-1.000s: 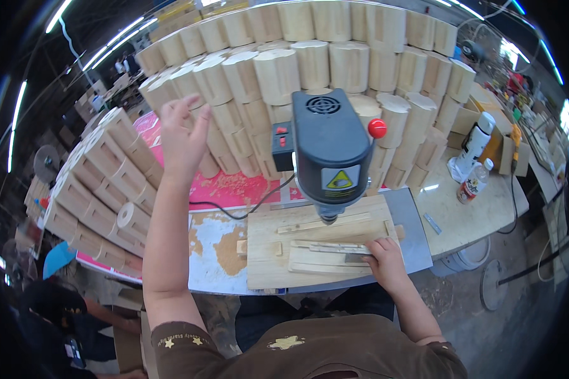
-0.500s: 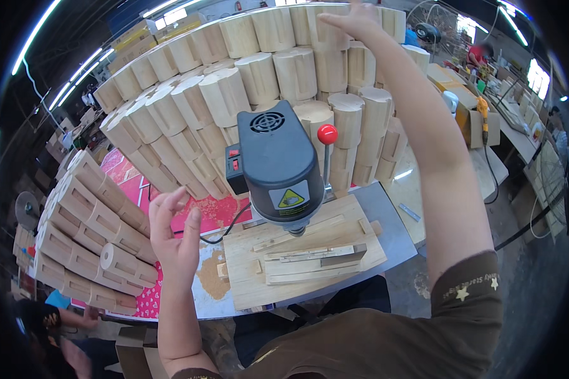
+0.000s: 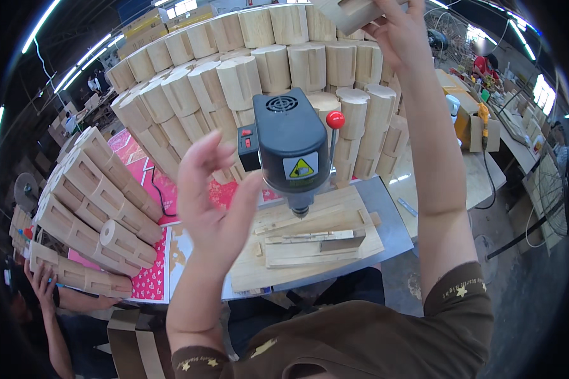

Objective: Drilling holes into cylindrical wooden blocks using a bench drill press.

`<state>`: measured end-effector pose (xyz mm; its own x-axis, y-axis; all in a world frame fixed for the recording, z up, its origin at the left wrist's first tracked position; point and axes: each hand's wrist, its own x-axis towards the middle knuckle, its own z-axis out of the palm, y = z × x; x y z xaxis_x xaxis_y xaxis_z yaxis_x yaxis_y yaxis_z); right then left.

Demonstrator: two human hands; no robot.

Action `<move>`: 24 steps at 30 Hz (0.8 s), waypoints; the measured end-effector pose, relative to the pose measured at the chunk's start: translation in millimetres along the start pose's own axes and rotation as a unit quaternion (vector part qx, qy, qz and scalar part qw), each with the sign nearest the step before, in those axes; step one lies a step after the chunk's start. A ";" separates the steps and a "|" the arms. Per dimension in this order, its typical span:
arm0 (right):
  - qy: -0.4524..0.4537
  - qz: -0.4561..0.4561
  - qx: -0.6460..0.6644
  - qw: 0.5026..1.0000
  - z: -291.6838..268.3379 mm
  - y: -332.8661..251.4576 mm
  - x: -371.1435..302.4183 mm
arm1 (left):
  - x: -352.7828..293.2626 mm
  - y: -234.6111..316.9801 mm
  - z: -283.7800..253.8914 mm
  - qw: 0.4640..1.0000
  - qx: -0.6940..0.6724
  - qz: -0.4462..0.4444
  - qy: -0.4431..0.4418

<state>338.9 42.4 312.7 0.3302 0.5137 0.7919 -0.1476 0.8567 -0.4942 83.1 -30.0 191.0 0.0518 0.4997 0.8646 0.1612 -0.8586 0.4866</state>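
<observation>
At the top of the view my right hand [image 3: 403,39] is raised and closed on a pale wooden cylinder [image 3: 351,14] with a slot cut in its side. The cylinder is tilted and partly cut off by the picture's edge. My left hand [image 3: 216,196] hangs in the air left of the drill press [image 3: 291,139], fingers apart and holding nothing. The press has a dark housing, red switches and a red-knobbed lever [image 3: 336,120]. Under its chuck [image 3: 300,207] lies a wooden board [image 3: 278,271] bearing a jig of wooden strips [image 3: 313,258].
A tall wall of stacked wooden cylinders [image 3: 237,82] stands behind the press. More slotted cylinders [image 3: 85,202] are piled at the left, where a co-worker's hand [image 3: 42,287] touches one. A black cable [image 3: 158,192] lies on the pink cover. Boxes [image 3: 468,123] stand at the right.
My right hand has come back from the stack's top with a wooden cylinder in it. My left hand has moved right and nearer the press. The co-worker's hand has come onto the left pile.
</observation>
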 end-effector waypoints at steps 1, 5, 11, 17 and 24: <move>-0.038 0.010 0.019 0.999 12.4 -6.0 -14.9 | 3.3 2.9 8.3 1.000 -0.007 0.022 0.014; -0.070 0.060 0.010 0.996 45.5 -31.5 -116.1 | 4.2 17.5 43.4 0.991 -0.054 0.077 0.091; -0.129 0.196 0.197 0.952 39.7 -33.8 -207.1 | -38.2 38.2 10.9 0.980 -0.120 -0.006 0.156; -0.303 0.060 -0.521 0.796 -64.2 -2.4 -257.9 | -96.3 0.7 -76.5 0.943 -0.150 -0.230 0.189; -0.329 0.141 -0.544 0.759 -116.1 57.9 -321.6 | -170.7 -44.1 -57.5 0.877 -0.061 -0.465 0.106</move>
<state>332.4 -78.6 -12.2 -0.1619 0.8880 0.4303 0.8500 0.3470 -0.3963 10.5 -83.9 29.1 -0.2327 0.9688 0.0849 -0.0703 -0.1039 0.9921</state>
